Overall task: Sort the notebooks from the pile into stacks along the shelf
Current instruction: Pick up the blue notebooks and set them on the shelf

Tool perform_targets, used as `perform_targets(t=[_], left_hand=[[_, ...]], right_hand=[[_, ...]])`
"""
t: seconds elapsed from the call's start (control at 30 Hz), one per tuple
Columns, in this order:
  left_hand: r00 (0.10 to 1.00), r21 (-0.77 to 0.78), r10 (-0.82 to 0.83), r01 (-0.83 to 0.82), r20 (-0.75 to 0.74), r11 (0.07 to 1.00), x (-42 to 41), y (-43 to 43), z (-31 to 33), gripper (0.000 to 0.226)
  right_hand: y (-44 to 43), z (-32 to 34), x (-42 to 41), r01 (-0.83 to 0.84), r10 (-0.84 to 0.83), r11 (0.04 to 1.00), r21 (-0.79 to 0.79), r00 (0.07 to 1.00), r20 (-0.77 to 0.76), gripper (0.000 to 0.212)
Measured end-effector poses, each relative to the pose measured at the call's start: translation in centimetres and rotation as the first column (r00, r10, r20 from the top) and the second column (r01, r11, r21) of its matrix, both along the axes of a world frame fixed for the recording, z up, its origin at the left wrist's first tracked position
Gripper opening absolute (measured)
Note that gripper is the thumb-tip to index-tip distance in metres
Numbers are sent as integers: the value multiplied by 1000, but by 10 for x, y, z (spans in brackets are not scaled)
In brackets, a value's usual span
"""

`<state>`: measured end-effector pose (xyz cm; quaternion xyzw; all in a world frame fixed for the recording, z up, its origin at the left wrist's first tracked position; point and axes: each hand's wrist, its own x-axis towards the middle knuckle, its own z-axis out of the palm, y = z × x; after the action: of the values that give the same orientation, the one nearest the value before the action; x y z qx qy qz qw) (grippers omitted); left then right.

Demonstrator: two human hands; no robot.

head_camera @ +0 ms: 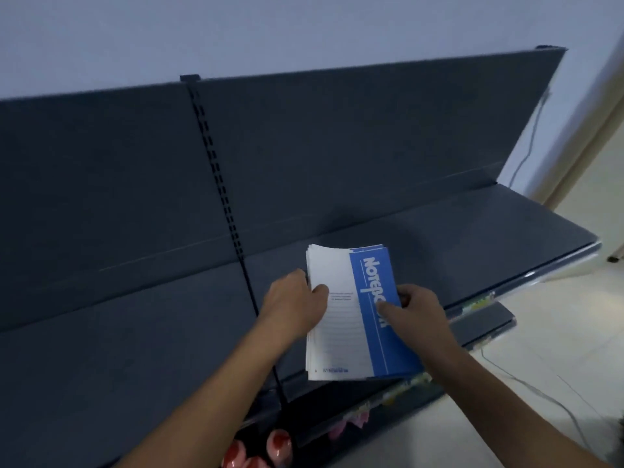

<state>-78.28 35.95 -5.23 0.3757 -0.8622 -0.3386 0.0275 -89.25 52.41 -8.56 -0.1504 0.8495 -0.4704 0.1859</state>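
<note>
stack of notebooks [341, 319]: one bundle, held between both hands over the front part of the shelf [472, 238], right of the slotted upright [216, 163]. The near end sticks out past the shelf's front edge. Can't tell if the underside touches the shelf.
top cover: white on the left with faint ruled lines and small print. Blue band down the right with white lettering running lengthwise.
stack edges: the left side is slightly fanned, several white covers showing stepped.
left hand [293, 302]: grips the stack's left edge about mid-length, thumb on top of the white cover, fingers out of sight underneath.
right hand [418, 312]: grips the right edge, thumb pressed on the blue band and covering part of the lettering, fingers curled round the edge.
shelf: dark grey, bare surface left and right of the stack. Pale price strip [479, 304] along the front edge.
back panel [337, 146]: dark grey, rises behind the shelf, split by the upright.
lower shelf [486, 319]: same grey, showing under the right end.
below front edge: glossy red items [277, 444] and blurred pink ones [354, 417], can't identify them.
floor [557, 332]: pale tiles at right, with a thin cable [540, 396] lying across them.
wall [270, 28]: plain, pale, above the panel.
</note>
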Motion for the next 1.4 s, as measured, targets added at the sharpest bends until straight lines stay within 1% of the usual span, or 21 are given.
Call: perform_targets(t=[0.1,0.2,0.33,0.5,0.63,0.7,0.8,0.97,1.13,1.23,1.3,1.37,1.4], left_hand=[[997,50,77,-77,5,996,-1,-28,-10,21],[989,121,145,-143,-3,982,1,-50,-22,24],[961,163,277,-271,-13,949,4,-71,-36,33],[913,272,408,-384,-33,882,2,-88,-62,34],[876,320,482,-457,0,830,-3,-91,-79,22],[861,329,508,-484,14,811,-5,-91,-82,18],[850,305,526,-508,27,805,-8,-95,-85,15],[856,243,513,-513,66,823,-10,-98,-88,10],[854,238,513,-517,84,822,-11,-99,-90,12],[867,159,484,-497,116,853,-10,-99,-90,20],[868,59,481,-490,125,870,-8,-96,-88,23],[863,-23,498,-498,82,867,-4,-95,-83,24],[862,-44,505,-504,46,863,-1,-94,-80,22]], right_hand=[[-33,-5,-20,-102,102,994,44,995,6,15],[-65,-9,-34,-169,171,980,103,985,-13,6],[-100,-16,-47,-181,188,971,159,982,-34,17],[-130,-32,-66,-215,223,947,239,975,-4,18],[-144,-43,-76,-282,274,912,298,959,69,15],[-148,-48,-80,-318,305,891,325,948,93,21],[-154,-50,-84,-355,336,872,337,935,116,27],[-163,-53,-91,-402,381,831,384,915,134,25],[-166,-57,-90,-416,412,804,424,905,106,20],[-165,-55,-91,-425,439,782,456,895,81,24],[-162,-53,-90,-425,466,769,478,884,35,31],[-161,-46,-87,-403,502,770,495,862,-78,34],[-162,-41,-84,-394,527,772,498,836,-155,31]])
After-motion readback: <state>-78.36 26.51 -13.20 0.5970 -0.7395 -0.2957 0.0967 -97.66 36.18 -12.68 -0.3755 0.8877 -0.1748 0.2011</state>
